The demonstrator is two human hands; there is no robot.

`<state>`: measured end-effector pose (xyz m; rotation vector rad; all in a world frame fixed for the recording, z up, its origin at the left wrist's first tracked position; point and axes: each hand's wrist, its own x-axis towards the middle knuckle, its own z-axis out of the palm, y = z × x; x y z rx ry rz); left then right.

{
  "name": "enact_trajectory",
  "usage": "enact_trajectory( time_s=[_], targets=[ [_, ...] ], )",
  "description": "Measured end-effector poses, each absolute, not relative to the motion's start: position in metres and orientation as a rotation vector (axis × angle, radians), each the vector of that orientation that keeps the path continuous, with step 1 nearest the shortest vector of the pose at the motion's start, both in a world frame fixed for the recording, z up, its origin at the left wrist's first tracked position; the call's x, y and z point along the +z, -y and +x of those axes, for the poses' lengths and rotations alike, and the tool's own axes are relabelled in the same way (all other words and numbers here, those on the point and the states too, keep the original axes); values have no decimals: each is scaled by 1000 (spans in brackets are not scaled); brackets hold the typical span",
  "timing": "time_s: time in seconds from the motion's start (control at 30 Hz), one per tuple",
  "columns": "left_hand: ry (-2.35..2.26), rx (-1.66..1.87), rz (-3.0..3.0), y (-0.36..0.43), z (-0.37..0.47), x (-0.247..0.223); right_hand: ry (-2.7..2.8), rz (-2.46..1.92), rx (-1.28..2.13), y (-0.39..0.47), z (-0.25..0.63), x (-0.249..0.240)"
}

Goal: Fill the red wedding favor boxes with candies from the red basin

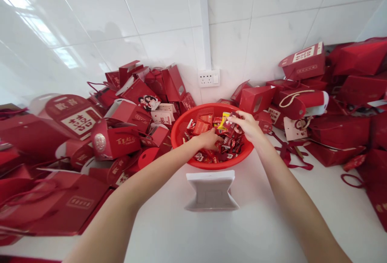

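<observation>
A red plastic basket (178, 128) of mixed wrapped candies (208, 156) stands in front of me. My left hand (209, 140) reaches down into it, its partly visible fingers apart and touching the candies. Over the basket's right side, my right hand (246, 124) pinches a dark red candy packet (232, 118). A yellow-wrapped candy (224, 121) lies just left of that packet. Nearer to me, an open paper box (210, 192) with a pale inside stands on the white table (242, 230), with neither hand on it.
Red gift boxes (117, 140) are heaped on the left, with more red gift boxes (338, 130) piled on the right. Dark red ribbon (288, 158) lies right of the basket. A wall socket (208, 78) sits on the tiled wall behind.
</observation>
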<state>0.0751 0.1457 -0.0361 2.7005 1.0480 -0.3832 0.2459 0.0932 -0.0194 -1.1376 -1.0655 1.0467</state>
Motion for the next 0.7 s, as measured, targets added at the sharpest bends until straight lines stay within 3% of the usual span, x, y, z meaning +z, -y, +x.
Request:
enact_trajectory(
  time_s=[0.47, 0.7],
  targets=[
    [-988, -131, 2480, -157, 50, -15, 973, -1094, 1071, -89, 245, -13],
    [-773, 718, 1947, -129, 18, -3, 952, -1043, 1076, -80, 242, 4]
  ],
)
